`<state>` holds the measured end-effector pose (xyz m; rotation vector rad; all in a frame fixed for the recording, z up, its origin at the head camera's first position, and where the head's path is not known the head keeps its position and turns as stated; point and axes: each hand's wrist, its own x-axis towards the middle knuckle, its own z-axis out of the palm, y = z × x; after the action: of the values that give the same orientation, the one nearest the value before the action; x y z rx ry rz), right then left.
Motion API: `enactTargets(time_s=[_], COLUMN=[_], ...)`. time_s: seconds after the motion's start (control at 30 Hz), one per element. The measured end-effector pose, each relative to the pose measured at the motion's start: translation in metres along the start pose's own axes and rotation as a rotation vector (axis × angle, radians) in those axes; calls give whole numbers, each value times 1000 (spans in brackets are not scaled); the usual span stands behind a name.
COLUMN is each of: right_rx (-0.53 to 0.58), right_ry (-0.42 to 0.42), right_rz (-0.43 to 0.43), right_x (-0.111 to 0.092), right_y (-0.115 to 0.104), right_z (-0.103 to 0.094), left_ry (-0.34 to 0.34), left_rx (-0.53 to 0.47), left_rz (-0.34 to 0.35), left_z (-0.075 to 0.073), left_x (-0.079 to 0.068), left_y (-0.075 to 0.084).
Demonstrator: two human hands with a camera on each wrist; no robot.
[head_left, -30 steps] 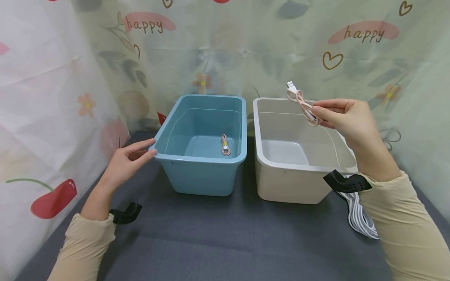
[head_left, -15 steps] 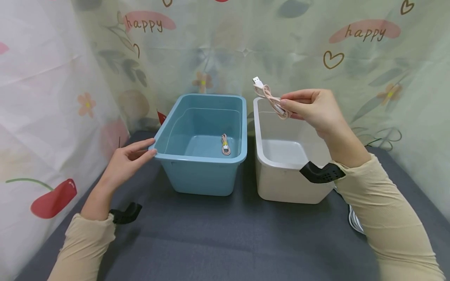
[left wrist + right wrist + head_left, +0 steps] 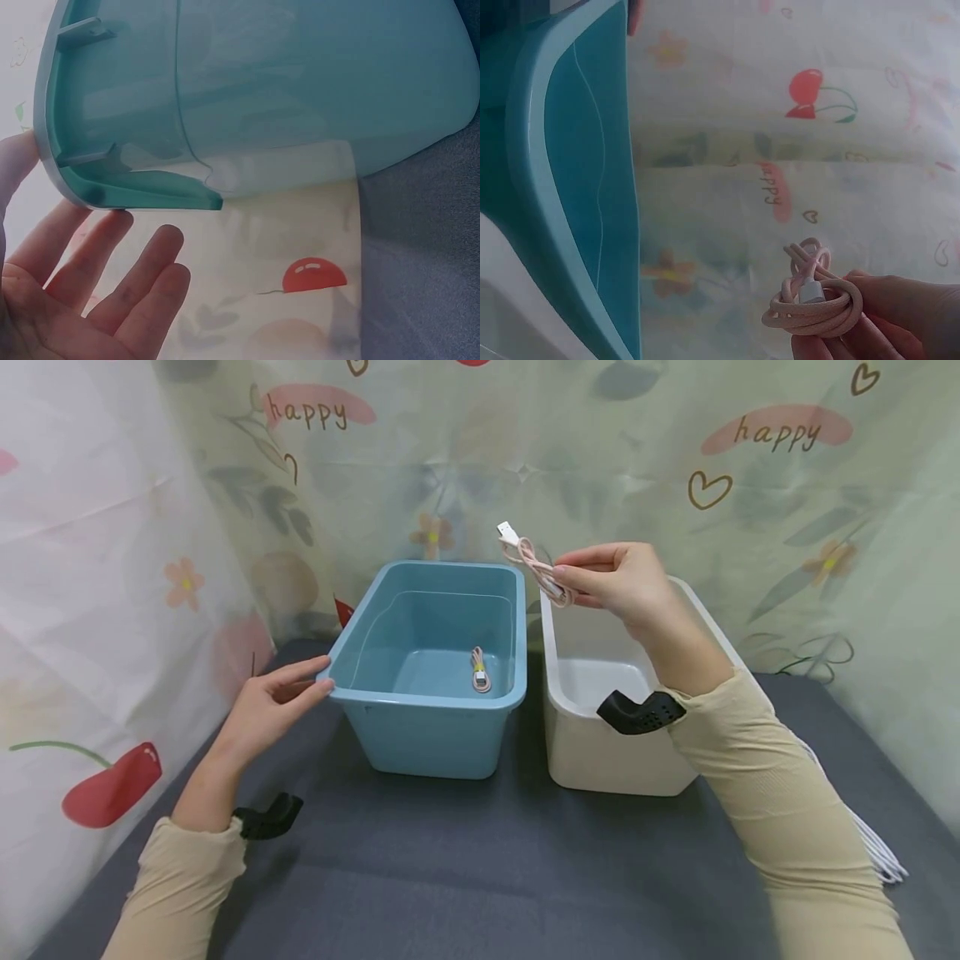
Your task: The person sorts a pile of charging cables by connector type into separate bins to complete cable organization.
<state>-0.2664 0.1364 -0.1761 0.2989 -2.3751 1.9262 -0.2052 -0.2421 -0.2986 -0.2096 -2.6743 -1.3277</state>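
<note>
Cloth [image 3: 487, 468] hangs behind and at the sides, pale, printed with hearts, flowers, cherries and the word "happy". Below it spreads the dark grey table [image 3: 420, 877]. Two bins stand upright on it, side by side with a narrow gap between: the blue bin [image 3: 423, 739] to the left, the white bin [image 3: 607, 764] to the right. The right sleeve [image 3: 787, 802], beige, reaches across part of the white bin in the head view; the left sleeve [image 3: 180, 877] lies nearer the table's left edge. From each cuff juts a black mount [image 3: 268, 817].

The left hand [image 3: 262, 714] holds the blue bin's near left corner, thumb on one side of the rim and fingertips on the other, the last two fingers apart from it in the left wrist view. The right hand [image 3: 618, 581] is raised, thumb and fingers together, pinching the looped pink cable [image 3: 536, 564]. That cable is in the air, seen in the head view around the bins' neighbouring back corners, clear of the blue bin's rim. A white cord [image 3: 877, 852] lies on the table, partly hidden by the right sleeve.

A second cable [image 3: 480, 670], bundled with a yellow tie, lies on the blue bin's floor, toward its right wall. The held cable's white plug [image 3: 507, 533] points up and left.
</note>
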Motion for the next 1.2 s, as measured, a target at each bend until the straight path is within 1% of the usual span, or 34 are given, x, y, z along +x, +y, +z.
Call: enactTargets(time_s=[0.3, 0.43, 0.8, 0.97, 1.2], right_rx=[13, 20, -68, -84, -75], right_ry=[-21, -18, 11, 18, 18], right_rz=[41, 64, 108, 125, 138], right_x=[14, 21, 36, 40, 47], right_y=[6, 9, 14, 14, 18], right_z=[12, 16, 31, 40, 55], left_ry=[5, 8, 11, 16, 15], left_rx=[0, -1, -16, -14, -14], left_rz=[-1, 3, 5, 6, 6], left_z=[2, 3, 3, 3, 3], left_x=[0, 0, 0, 1, 1], left_y=[1, 0, -1, -2, -2])
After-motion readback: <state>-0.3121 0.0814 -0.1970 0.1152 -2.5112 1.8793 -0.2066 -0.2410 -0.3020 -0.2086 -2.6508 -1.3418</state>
